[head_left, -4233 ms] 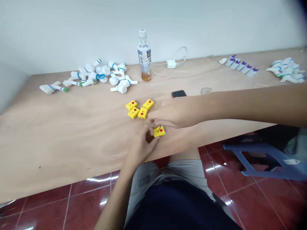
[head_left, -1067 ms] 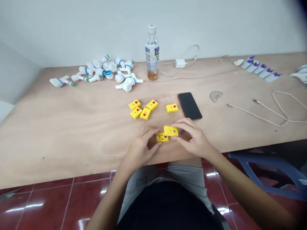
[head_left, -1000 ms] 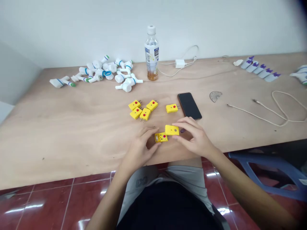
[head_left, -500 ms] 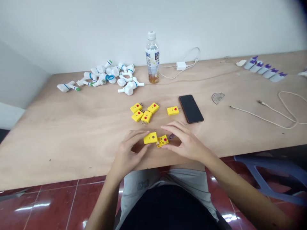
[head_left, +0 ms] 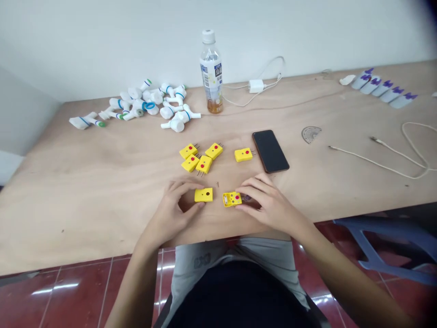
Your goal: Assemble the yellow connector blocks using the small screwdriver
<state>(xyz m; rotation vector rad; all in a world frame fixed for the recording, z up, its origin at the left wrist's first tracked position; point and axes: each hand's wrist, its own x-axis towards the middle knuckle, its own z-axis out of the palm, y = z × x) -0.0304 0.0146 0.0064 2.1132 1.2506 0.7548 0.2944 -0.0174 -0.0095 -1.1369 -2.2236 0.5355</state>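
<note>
My left hand [head_left: 175, 207] grips a yellow plug cover [head_left: 204, 195] between thumb and fingers, at or just above the table. To its right, my right hand [head_left: 269, 202] pinches the opened yellow plug base [head_left: 232, 199], whose inside faces up and shows a red dot and a small white part. A gap separates cover and base. A small screw [head_left: 217, 184] lies on the table between and beyond them. Something dark purple [head_left: 247, 197] shows under my right fingers, mostly hidden.
Beyond my hands lie several closed yellow plugs [head_left: 204, 164], with a single plug [head_left: 243, 155] beside a phone [head_left: 271, 151]. Farther back are white pipe-like fittings [head_left: 177, 122], a drink bottle [head_left: 211, 75], a charger [head_left: 256, 85], purple-topped containers [head_left: 385, 91], a protractor [head_left: 310, 134] and a cable [head_left: 378, 166].
My left hand has moved left with the plug cover, away from the base. My right fingers have closed on the plug base. The view has shifted slightly.
</note>
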